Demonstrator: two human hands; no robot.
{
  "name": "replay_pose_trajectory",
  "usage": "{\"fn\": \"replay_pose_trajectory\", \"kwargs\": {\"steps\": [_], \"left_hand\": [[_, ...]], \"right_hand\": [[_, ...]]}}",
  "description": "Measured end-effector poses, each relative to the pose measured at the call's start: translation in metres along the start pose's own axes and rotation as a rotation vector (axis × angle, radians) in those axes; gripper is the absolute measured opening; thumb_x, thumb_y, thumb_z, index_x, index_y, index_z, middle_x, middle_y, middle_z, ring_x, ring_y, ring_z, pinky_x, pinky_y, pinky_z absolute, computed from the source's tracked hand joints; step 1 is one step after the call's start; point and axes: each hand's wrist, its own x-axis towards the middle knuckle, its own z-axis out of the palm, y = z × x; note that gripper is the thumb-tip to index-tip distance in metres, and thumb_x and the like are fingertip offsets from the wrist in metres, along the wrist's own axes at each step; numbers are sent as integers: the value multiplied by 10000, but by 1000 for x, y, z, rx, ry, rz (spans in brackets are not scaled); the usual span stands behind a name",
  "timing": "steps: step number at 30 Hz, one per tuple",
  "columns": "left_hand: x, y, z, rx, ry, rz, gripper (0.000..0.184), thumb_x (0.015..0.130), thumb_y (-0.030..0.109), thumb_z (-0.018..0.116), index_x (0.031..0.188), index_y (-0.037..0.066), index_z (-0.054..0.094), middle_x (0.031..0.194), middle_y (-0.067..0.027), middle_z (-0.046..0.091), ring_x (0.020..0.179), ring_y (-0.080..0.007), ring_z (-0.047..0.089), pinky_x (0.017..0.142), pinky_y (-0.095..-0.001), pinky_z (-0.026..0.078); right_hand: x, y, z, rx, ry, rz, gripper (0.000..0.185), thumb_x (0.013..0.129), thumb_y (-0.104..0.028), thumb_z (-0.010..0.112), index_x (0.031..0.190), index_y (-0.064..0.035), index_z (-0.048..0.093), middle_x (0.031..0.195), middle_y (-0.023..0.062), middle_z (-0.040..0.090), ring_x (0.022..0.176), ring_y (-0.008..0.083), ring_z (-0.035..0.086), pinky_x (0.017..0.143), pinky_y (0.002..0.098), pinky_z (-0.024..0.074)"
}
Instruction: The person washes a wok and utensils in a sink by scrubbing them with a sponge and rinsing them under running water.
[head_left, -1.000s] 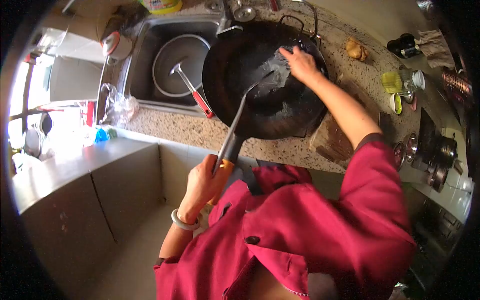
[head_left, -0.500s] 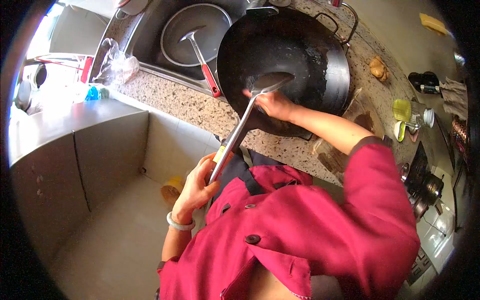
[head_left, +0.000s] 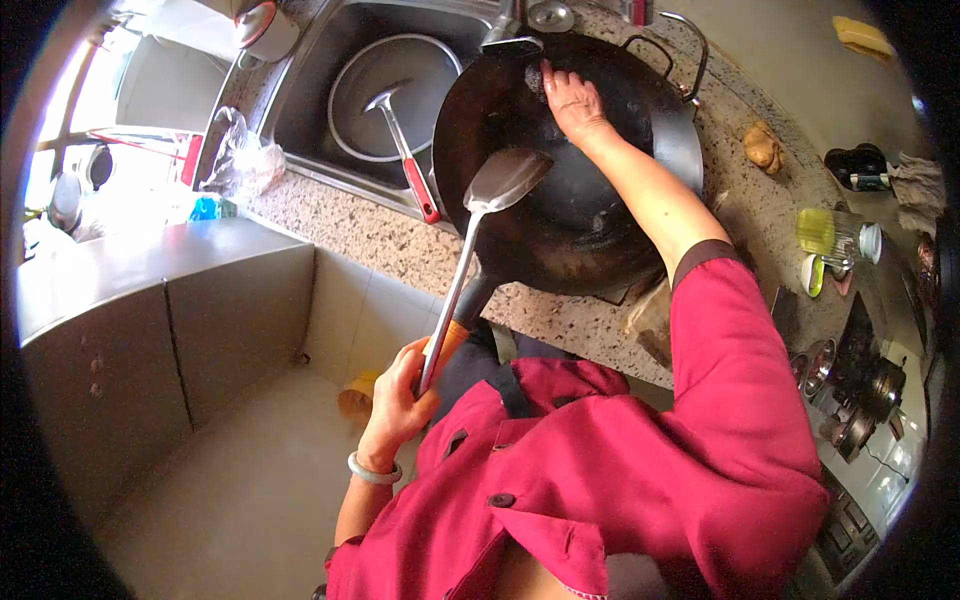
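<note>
My left hand is wrapped round the handle of a metal spatula, whose blade hangs over the near left part of a large dark wok. The orange part of the wok's handle is right beside that hand; whether my fingers also touch it is hidden. Inside the wok, my right hand reaches to the far wall with its fingers stretched out and slightly apart. A greyish, textured patch lies by its fingertips, too small to make out. Wet, shiny marks show on the wok's inside.
Left of the wok, a sink holds a round pan, with a red-handled ladle leaning out of it. A faucet stands behind. A plastic bag lies left; a ginger-like lump and a jar are right.
My right hand has moved from the wok's near left side, by the spatula blade, to its far wall. The spatula blade has swung slightly left and now shows its broad face.
</note>
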Motion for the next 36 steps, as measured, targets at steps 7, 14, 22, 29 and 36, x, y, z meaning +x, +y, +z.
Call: {"fn": "replay_pose_trajectory", "kwargs": {"steps": [7, 14, 22, 29, 36], "left_hand": [[-2, 7, 0, 27, 21, -23, 253, 602, -6, 482, 853, -29, 502, 978, -151, 550, 612, -259, 512, 563, -296, 421], [-4, 1, 4, -23, 124, -10, 391, 611, -17, 497, 1000, 0, 527, 707, -121, 523, 576, -199, 525, 567, -282, 434], [1, 3, -5, 48, 142, 67, 378, 610, -10, 511, 987, -3, 526, 743, -150, 531, 577, -272, 535, 540, -310, 430], [4, 6, -8, 101, 142, 51, 228, 603, -19, 523, 830, -23, 508, 879, -163, 572, 590, -311, 530, 531, -331, 426], [6, 11, -12, 112, 137, 44, 210, 612, -21, 525, 822, -22, 512, 825, -169, 570, 585, -317, 525, 527, -338, 422]], "right_hand": [[-51, 83, -14, -185, -262, -61, 492, 739, -102, 472, 1218, -26, 393, 898, 83, 530, 834, 207, 502, 720, 344, 454], [-152, 39, -140, 373, -884, -233, 455, 793, -95, 483, 1221, 17, 379, 960, 161, 516, 843, 262, 536, 704, 362, 464], [-112, -94, -109, 924, -359, -61, 450, 802, -152, 501, 1203, 8, 377, 919, 182, 499, 785, 345, 543, 690, 408, 455], [-9, -82, -19, 274, -34, 93, 505, 757, -108, 456, 1242, 10, 374, 863, 124, 484, 748, 248, 537, 584, 342, 493], [-11, 38, 0, -65, -62, -141, 553, 730, -104, 480, 1264, -32, 357, 856, 88, 521, 760, 214, 515, 584, 327, 448]]}}
